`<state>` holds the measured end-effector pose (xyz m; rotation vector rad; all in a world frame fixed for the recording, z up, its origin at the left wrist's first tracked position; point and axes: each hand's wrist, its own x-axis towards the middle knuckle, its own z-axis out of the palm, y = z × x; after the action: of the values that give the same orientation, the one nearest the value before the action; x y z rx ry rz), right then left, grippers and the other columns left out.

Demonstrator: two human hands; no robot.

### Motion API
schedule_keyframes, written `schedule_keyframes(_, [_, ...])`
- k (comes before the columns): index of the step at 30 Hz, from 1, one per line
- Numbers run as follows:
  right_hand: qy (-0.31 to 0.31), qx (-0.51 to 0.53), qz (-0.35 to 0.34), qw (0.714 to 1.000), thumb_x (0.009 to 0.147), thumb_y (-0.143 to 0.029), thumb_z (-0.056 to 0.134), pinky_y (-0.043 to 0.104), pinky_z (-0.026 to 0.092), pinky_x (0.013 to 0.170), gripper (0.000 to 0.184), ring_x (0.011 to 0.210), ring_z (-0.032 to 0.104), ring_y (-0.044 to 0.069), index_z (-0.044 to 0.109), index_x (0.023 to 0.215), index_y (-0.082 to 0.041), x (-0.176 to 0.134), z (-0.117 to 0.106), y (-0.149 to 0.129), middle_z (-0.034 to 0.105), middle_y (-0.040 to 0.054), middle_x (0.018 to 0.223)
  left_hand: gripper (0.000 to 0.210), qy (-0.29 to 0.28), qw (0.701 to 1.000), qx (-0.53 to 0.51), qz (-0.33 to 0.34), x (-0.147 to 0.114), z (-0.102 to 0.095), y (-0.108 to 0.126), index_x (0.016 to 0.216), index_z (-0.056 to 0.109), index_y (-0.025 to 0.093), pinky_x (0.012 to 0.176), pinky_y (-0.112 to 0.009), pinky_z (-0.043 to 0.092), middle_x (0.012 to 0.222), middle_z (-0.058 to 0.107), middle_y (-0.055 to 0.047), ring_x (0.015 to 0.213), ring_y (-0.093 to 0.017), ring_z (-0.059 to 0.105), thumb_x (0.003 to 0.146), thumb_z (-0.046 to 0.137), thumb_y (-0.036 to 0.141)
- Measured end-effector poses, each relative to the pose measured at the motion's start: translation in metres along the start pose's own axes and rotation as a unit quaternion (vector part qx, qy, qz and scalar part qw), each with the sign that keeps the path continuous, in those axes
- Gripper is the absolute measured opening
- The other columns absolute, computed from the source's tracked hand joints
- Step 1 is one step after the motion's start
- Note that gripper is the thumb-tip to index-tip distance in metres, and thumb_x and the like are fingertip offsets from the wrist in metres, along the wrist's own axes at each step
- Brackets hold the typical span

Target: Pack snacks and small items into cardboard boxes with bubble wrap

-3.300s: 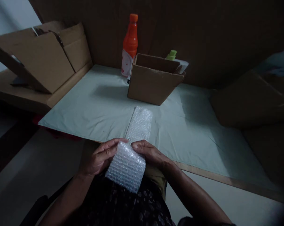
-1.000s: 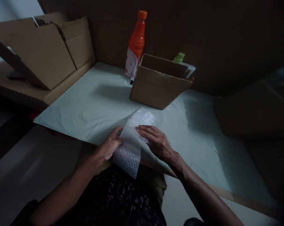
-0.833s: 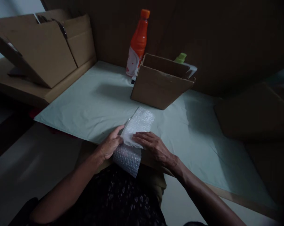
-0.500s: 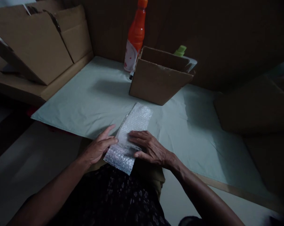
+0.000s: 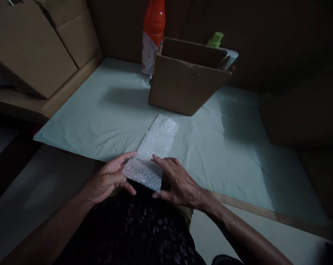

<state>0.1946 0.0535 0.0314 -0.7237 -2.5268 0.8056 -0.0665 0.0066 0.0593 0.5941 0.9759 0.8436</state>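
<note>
A strip of bubble wrap (image 5: 158,136) lies over the table's near edge, its far part flat on the cloth and its near end out over my lap. My left hand (image 5: 107,181) holds its left side at the near corner, one finger along the edge and another reaching below it. On the opposite side, my right hand (image 5: 180,181) grips the near end loosely, fingers over the edge and thumb low by the near corner. Whatever lies inside or under the wrap, if anything, cannot be made out.
Beyond the wrap stands an open cardboard box (image 5: 187,86) with a green-topped item (image 5: 215,39) behind its rim. An orange bottle (image 5: 154,27) is beside it. A larger carton (image 5: 31,48) stands left. Pale green cloth (image 5: 81,110) covers the table.
The near end of the bubble wrap has come up a little. My right hand has slid from its top to the right edge; my left hand has shifted toward the near corner. The view has tilted down.
</note>
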Motion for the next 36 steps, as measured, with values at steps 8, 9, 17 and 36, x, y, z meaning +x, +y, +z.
schedule_keyframes(8, [0.13, 0.107, 0.247, 0.954, 0.093, -0.022, 0.051, 0.03, 0.051, 0.064, 0.059, 0.063, 0.062, 0.017, 0.043, 0.151, -0.019, 0.019, 0.022, 0.009, 0.069, 0.0017, 0.077, 0.082, 0.178, 0.93, 0.26, 0.19, 0.006, 0.009, -0.014, 0.159, 0.023, 0.027, 0.069, -0.036, 0.06, 0.109, 0.069, -0.009, 0.082, -0.022, 0.07, 0.088, 0.063, 0.025])
schedule_keyframes(9, [0.123, 0.112, 0.261, 0.951, 0.093, -0.023, 0.052, 0.028, 0.048, 0.059, 0.06, 0.056, 0.057, 0.016, 0.042, 0.151, -0.018, 0.022, 0.021, 0.01, 0.062, -0.0027, 0.065, 0.077, 0.207, 0.882, 0.336, 0.256, 0.006, 0.008, -0.017, 0.157, 0.03, 0.029, 0.077, -0.038, 0.06, 0.111, 0.07, -0.008, 0.087, -0.022, 0.07, 0.088, 0.063, 0.021])
schedule_keyframes(17, [0.124, 0.062, 0.251, 0.958, 0.09, -0.022, 0.058, 0.027, 0.047, 0.058, 0.069, 0.059, 0.057, 0.015, 0.034, 0.154, -0.016, 0.025, 0.013, 0.015, 0.063, -0.0017, 0.075, 0.059, -0.057, 0.625, 0.682, 0.375, 0.051, -0.004, -0.015, 0.14, 0.057, 0.018, 0.113, -0.055, 0.042, 0.14, 0.062, -0.014, 0.137, -0.034, 0.05, 0.083, 0.052, 0.001])
schedule_keyframes(36, [0.17, -0.082, 0.136, 0.973, 0.097, -0.017, 0.055, 0.038, 0.049, 0.078, 0.024, 0.087, 0.068, 0.023, 0.063, 0.12, -0.02, 0.007, 0.012, 0.004, 0.076, 0.0078, 0.101, 0.042, -0.041, 0.736, 0.59, 0.331, 0.072, 0.002, -0.005, 0.13, 0.063, 0.019, 0.097, -0.042, 0.054, 0.116, 0.073, -0.011, 0.108, -0.025, 0.067, 0.092, 0.047, 0.011])
